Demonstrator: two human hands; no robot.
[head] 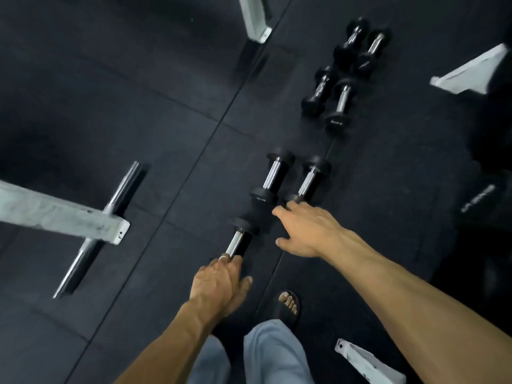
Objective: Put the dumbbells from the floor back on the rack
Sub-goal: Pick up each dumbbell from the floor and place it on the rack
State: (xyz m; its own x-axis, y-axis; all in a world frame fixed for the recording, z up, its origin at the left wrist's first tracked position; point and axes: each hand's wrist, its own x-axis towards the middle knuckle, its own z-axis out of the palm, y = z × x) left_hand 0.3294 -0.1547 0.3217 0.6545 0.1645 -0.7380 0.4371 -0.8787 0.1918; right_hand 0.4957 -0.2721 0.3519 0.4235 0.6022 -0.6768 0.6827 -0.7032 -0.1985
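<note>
The near end of the nearest dumbbell [238, 239] was hidden under the left hand [219, 284], whose fingers were laid over the chrome handle; whether they were closed around it could not be told, since their tips were covered by the hand itself. The right hand [306, 231] was held spread, palm down, its fingertips touching the near head of the right dumbbell [309, 180] of a side-by-side pair; nothing was pinched. The left dumbbell [273, 176] of that pair lay just beside it, untouched. Four more dumbbells [343, 76] were clustered farther along the black rubber floor [138, 128], blurred, with round dark heads and shiny, partly knurled bars. All lay on the floor, whose matte tiles were divided by thin seams. Pale grey square-section frame feet [63, 217] were cut off at the picture's edges, one crossed by a chrome bar [116, 195]. A dark shape with unreadable white lettering sat at the right edge. A sandalled foot [289, 304] and light trouser legs were partly seen.
</note>
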